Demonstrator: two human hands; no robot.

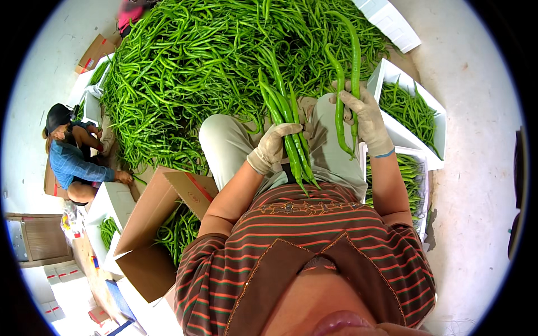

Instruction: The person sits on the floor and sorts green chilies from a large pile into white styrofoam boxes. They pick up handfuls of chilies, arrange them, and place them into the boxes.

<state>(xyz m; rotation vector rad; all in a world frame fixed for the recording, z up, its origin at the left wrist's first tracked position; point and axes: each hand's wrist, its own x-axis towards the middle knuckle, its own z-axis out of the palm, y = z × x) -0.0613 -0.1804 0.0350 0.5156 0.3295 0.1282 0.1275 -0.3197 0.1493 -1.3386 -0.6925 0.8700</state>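
Note:
My left hand [272,148], in a pale work glove, is closed around a bunch of long green chili peppers [286,110]. The bunch stands above my lap, its lower ends hanging near my waist. To its right, two long chili peppers [355,54] are gripped by my gloved right hand [366,115]; one is slightly curved and both reach above and below the fingers. Beyond my knees spreads a large heap of green chili peppers [201,71] on the floor. A gap separates the two hands.
White foam boxes holding peppers stand at my right, one farther [439,126] and one nearer [423,176]. By my left elbow is an open cardboard box [145,210] with peppers inside. Another person [75,155] squats at the left beside a white foam box [119,197].

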